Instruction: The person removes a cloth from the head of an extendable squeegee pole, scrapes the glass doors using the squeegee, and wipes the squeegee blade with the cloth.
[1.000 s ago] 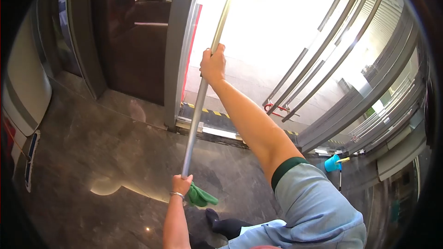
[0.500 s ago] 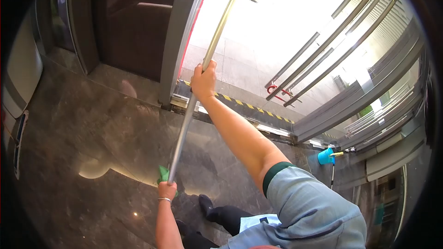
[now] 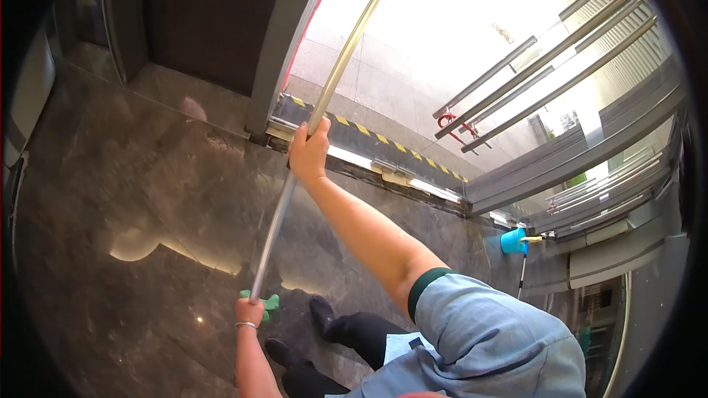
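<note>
The dark floor (image 3: pixel 169 206) spreads across the near and left parts of the scene. Long door handles (image 3: pixel 549 59) slant at far right. A metal pole (image 3: pixel 341 66) leans from near left toward the far middle; the right hand (image 3: pixel 308 151) is clamped around its middle, the left hand (image 3: pixel 249 312) around its near end. Rightward stands a blue bucket (image 3: pixel 512 242). A green cloth (image 3: pixel 271 304) shows at the left hand.

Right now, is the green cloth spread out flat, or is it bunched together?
Bunched: the green cloth shows only as short lumps sticking out at the left hand, beside the pole's lower end.
</note>
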### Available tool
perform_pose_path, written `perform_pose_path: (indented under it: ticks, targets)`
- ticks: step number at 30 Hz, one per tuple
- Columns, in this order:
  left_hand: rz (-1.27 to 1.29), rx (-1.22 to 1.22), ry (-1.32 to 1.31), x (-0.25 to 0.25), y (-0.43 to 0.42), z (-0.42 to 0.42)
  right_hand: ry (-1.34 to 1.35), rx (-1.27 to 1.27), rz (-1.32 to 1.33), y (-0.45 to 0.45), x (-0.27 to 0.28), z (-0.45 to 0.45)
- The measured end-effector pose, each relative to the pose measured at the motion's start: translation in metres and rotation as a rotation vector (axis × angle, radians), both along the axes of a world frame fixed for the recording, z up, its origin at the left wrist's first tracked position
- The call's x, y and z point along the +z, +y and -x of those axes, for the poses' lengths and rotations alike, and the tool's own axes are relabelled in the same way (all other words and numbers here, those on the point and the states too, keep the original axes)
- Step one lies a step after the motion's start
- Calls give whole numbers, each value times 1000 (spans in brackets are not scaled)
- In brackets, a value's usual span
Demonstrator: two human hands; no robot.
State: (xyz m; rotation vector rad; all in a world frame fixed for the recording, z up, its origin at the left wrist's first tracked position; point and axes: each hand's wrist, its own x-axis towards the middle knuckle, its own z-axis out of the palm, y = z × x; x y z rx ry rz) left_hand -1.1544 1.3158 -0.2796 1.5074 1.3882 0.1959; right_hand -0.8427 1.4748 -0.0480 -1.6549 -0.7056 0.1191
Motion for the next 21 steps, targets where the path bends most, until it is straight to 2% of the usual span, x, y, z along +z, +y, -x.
perform_pose_path:
  ticks: [2, 5, 8, 10, 12, 14, 18, 21]
  targets:
    - [2, -3, -6, -21, -4, 9, -37, -12, 20, 1, -29, -1]
    - [38, 5, 88, -64, -9, 18, 47, 3, 53, 0, -44, 6]
    - [41, -17, 86, -30, -3, 15, 0, 32, -8, -3, -48, 10]
    - [-9, -20, 116, -31, -7, 17, 199, 98, -56, -9, -23, 19]
    - [-97, -57, 130, -30, -7, 17, 222, 68, -86, -8, -22, 21]
    - [-49, -57, 132, -31, -11, 24, 213, 71, -102, -10, -27, 23]
    - [-10, -38, 121, -61, -37, 52, 176, 64, 46, -27, -56, 42]
    - [55, -12, 208, -74, -55, 71, 285, 49, 107, -41, -93, 58]
